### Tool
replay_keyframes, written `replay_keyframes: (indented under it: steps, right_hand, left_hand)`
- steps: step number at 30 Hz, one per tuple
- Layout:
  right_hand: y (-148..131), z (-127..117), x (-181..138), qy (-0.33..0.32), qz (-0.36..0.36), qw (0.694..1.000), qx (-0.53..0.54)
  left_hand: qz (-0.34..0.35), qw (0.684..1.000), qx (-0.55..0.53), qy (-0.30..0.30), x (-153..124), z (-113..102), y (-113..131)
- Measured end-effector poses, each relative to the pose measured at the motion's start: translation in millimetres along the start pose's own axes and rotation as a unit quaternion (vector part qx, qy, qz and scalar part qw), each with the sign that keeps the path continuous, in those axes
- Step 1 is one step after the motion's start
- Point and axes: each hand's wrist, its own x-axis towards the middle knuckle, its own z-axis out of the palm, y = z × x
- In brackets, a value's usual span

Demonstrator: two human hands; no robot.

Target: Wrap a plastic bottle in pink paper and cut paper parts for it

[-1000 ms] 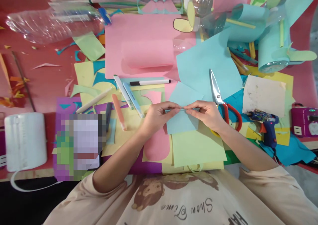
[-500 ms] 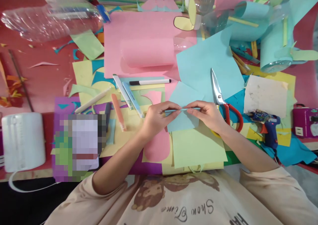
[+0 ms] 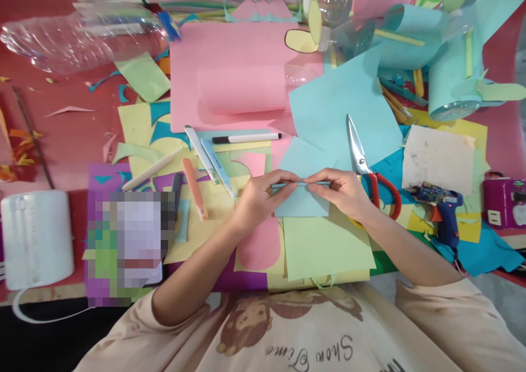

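Note:
A piece of light blue paper (image 3: 302, 203) is pinched between my two hands, its upper edge running across from one hand to the other. My left hand (image 3: 263, 196) grips it with thumb and fingertips closed on the left part of the edge. From the other side my right hand (image 3: 341, 191) pinches the same edge, its fingertips almost meeting the left ones. Beneath lies a light green sheet (image 3: 329, 251), with a pink cut piece (image 3: 258, 246) to its left. Scissors with red handles (image 3: 373, 177) lie just right of my right hand, partly hidden by it.
A dark blue glue gun (image 3: 446, 210) rests at the right. Markers (image 3: 246, 138) and a light blue pen (image 3: 217, 166) lie left of centre. Behind are a pink-wrapped bottle (image 3: 242, 90), a clear bottle (image 3: 82, 40) and a large blue sheet (image 3: 341, 98).
Both hands stay pinched on the blue paper, whose edge has tilted slightly so more of its front face shows. The whole view has shifted a little.

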Motion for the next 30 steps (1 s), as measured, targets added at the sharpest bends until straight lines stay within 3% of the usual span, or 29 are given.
replay_keyframes:
  steps: [12, 18, 30]
  right_hand:
    - [-5.6, 0.4, 0.8, -0.018, 0.043, 0.999, 0.003]
    - [-5.6, 0.6, -1.0, -0.009, 0.02, 1.0, -0.006]
    - [0.1, 3.5, 0.8, -0.001, -0.017, 1.0, 0.01]
  left_hand:
    - [0.01, 1.0, 0.003, 0.025, 0.7, -0.1, -2.0]
    - [0.0, 1.0, -0.011, -0.001, 0.1, -1.1, -3.7]
    - [0.007, 1.0, -0.025, 0.011, 1.5, -0.1, -5.1]
